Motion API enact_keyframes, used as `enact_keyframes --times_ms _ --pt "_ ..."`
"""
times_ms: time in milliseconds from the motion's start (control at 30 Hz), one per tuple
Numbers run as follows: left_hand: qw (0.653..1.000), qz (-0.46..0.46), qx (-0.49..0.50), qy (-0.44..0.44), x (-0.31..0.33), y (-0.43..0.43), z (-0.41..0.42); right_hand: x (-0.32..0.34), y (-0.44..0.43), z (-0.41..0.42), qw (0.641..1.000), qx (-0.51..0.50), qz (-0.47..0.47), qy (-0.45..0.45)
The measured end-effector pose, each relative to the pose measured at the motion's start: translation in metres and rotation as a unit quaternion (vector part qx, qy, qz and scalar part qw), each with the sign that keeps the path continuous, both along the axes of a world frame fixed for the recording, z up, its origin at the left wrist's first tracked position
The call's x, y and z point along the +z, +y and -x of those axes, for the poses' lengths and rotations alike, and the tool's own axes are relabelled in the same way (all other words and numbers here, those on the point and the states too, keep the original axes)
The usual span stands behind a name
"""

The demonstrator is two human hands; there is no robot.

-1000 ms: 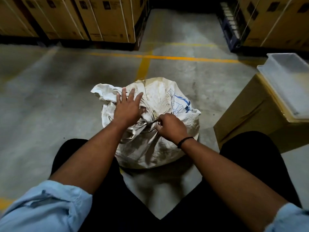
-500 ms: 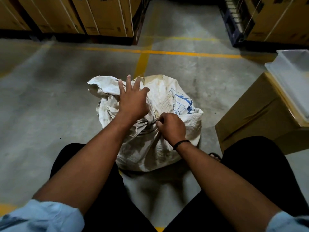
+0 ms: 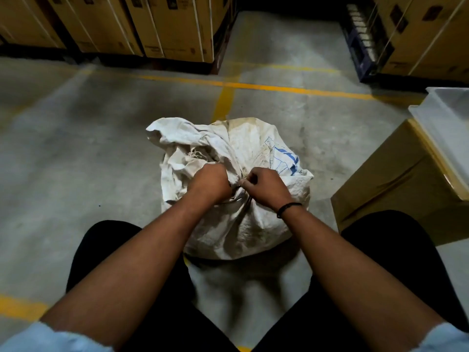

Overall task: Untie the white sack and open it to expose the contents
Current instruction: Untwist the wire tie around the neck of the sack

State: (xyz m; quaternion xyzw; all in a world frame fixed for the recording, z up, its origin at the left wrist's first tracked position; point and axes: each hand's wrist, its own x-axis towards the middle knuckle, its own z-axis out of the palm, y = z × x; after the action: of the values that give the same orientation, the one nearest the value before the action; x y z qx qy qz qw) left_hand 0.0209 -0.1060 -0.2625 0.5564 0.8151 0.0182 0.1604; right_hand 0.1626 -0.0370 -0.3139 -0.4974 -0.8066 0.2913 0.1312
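Observation:
A dirty white woven sack [image 3: 253, 224] with blue print stands on the concrete floor between my knees. Its neck is bunched and tied at the top, and the loose mouth flap [image 3: 177, 138] falls to the far left. My left hand [image 3: 210, 182] is closed around the gathered neck on the left side. My right hand [image 3: 266, 186] pinches the tie at the knot, just to the right, with a black band on that wrist. The two hands almost touch. The knot itself is mostly hidden by my fingers, and the contents are not visible.
A brown cardboard box [image 3: 396, 189] stands close on the right with a white plastic tray [image 3: 451, 128] on top. Stacked cartons [image 3: 152, 26] on pallets line the back left, more cartons [image 3: 426, 34] the back right. Yellow lines [image 3: 253, 85] cross the floor.
My left hand, earlier spread flat on top of the sack, has dropped and closed around the bunched neck next to my right hand. My right hand stays at the knot.

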Motion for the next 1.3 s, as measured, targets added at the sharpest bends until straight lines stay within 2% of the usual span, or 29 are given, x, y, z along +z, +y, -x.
enact_keyframes --times_ms 67,167,233,300,433,467,533,600,667,733,833,900,967,1100,1300 --pt "1.000 -0.028 0.004 -0.012 -0.005 0.005 0.004 0.008 0.011 0.001 0.999 0.032 -0.013 -0.004" --pt "0.997 -0.055 -0.043 -0.015 -0.010 0.011 0.003 0.019 0.025 -0.001 0.988 0.109 -0.093 -0.050" --pt "0.993 -0.028 -0.116 0.023 -0.012 0.013 0.004 0.023 0.034 -0.001 0.970 0.169 -0.143 -0.104" --pt "0.987 0.007 -0.162 0.021 -0.016 0.017 0.012 0.029 0.044 -0.003 0.944 0.219 -0.192 -0.152" --pt "0.986 -0.049 -0.162 -0.001 -0.030 0.026 0.033 0.026 0.057 -0.008 0.896 0.272 -0.278 -0.216" --pt "0.986 -0.058 -0.154 -0.009 -0.033 0.027 0.035 0.025 0.058 -0.008 0.898 0.272 -0.265 -0.222" --pt "0.988 -0.073 -0.136 -0.011 -0.034 0.030 0.030 0.028 0.062 -0.003 0.928 0.269 -0.179 -0.185" --pt "0.987 -0.126 -0.097 0.038 -0.025 0.026 0.016 0.035 0.069 0.003 0.948 0.272 -0.094 -0.134" --pt "0.982 -0.148 -0.049 0.107 -0.014 0.029 -0.003 0.039 0.079 0.003 0.947 0.282 -0.078 -0.133" --pt "0.985 -0.106 -0.043 0.130 -0.009 0.030 -0.014 0.039 0.083 0.007 0.939 0.301 -0.083 -0.148" --pt "0.999 0.008 -0.035 0.025 -0.015 0.028 -0.015 0.042 0.076 0.020 0.937 0.306 -0.090 -0.144" --pt "0.996 0.062 -0.036 -0.044 -0.020 0.030 -0.023 0.039 0.077 0.021 0.942 0.294 -0.089 -0.136" --pt "0.997 0.047 -0.027 -0.058 -0.025 0.033 -0.032 0.035 0.077 0.019 0.945 0.286 -0.079 -0.139" --pt "0.999 -0.010 0.000 -0.031 -0.034 0.041 -0.024 0.029 0.078 0.015 0.949 0.280 -0.065 -0.126" --pt "0.994 -0.003 -0.043 -0.100 -0.045 0.033 0.009 0.015 0.077 0.009 0.954 0.278 -0.077 -0.081"
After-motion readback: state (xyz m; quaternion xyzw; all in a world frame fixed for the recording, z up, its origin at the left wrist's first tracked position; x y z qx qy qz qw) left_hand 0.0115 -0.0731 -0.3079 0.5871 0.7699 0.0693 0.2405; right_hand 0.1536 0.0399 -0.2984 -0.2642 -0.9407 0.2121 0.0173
